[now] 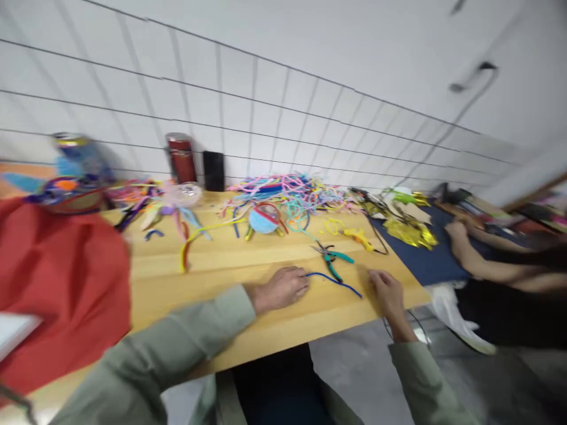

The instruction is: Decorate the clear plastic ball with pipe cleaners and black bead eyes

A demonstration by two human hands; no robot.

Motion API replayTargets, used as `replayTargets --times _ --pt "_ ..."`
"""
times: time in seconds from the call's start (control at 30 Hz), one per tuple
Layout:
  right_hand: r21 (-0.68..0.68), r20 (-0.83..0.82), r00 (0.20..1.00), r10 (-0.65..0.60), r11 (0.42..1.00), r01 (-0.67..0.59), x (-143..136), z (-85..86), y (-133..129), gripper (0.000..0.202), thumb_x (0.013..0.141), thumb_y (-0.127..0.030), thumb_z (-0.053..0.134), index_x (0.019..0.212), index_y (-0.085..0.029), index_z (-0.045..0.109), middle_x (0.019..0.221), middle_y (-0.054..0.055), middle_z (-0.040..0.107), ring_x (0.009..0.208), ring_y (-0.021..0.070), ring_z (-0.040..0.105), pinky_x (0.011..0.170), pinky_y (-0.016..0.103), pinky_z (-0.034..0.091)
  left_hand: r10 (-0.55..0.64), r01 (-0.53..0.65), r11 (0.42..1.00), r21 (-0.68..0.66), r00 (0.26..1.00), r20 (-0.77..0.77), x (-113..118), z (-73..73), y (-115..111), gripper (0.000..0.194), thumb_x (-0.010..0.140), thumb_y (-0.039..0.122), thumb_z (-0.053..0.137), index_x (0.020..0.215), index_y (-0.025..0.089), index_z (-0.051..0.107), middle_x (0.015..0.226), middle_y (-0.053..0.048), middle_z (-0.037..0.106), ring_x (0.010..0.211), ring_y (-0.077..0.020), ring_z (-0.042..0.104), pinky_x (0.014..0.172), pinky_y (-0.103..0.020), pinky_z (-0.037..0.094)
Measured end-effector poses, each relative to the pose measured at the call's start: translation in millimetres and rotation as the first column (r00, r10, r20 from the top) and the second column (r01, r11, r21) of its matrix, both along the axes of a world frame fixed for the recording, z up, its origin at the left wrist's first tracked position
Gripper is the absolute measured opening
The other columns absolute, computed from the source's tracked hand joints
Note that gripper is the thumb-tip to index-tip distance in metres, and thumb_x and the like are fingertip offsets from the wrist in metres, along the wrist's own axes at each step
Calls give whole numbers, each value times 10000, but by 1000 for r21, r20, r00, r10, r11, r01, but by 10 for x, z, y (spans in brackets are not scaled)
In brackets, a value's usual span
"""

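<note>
My left hand (283, 287) rests on the wooden table (212, 295) with its fingers curled around one end of a blue pipe cleaner (330, 277). The rest of that pipe cleaner runs to the right, slightly bent, along the tabletop. Near the table's right edge is my right hand (387, 290), its fingers drawn together a short way from the pipe cleaner's free end; whether anything is between them is hidden. Pliers with teal handles (334, 258) lie just beyond the blue pipe cleaner, their handles spread apart.
Farther back are a blue ball-shaped piece (263, 219), a yellow glue gun (358, 238) and a pile of coloured pipe cleaners (287, 189). A dark red jar (181, 159) and black phone (214, 171) stand by the wall. Red cloth (66, 283) lies left; another person's arms (478, 254) are right.
</note>
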State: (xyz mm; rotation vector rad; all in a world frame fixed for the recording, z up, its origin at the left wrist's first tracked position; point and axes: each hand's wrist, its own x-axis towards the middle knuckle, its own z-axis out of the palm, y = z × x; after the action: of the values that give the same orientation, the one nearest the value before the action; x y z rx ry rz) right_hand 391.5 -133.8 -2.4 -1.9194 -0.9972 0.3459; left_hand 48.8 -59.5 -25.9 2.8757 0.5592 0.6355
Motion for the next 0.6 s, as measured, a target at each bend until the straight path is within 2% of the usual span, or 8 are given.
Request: replayTargets --times 0.1,0.27,0.43,0.6 --pt "27 -14 1000 15 1000 -14 19 -94 -7 526 706 -729 699 750 -208 756 719 77 754 737 247 654 721 360 529 5 -1 999 -53 997 72 -33 -76 18 258 1099 204 534 963 197 753 983 -61 752 886 -180 706 802 -290 557" --pt "47 -39 996 76 996 -74 44 -256 -56 469 808 -672 677 794 -210 752 753 60 747 757 236 663 749 348 541 9 -5 999 -34 993 122 -87 -167 44 311 1131 267 495 979 209 760 928 -46 750 860 -180 696 787 -284 559" --pt "53 -64 990 125 991 -122 1 -295 -119 366 853 -566 672 815 -214 768 768 47 759 759 228 678 741 336 537 7 10 996 -91 983 184 -129 -122 10 335 1144 256 475 954 222 749 890 -32 740 826 -161 701 766 -256 555" --pt "33 -54 993 105 994 -103 -31 -250 -127 350 847 -544 645 796 -223 774 754 42 766 737 225 680 715 334 538 -22 45 994 -100 974 225 -122 -83 -3 305 1130 221 501 944 228 743 886 -22 742 799 -155 714 754 -253 562"
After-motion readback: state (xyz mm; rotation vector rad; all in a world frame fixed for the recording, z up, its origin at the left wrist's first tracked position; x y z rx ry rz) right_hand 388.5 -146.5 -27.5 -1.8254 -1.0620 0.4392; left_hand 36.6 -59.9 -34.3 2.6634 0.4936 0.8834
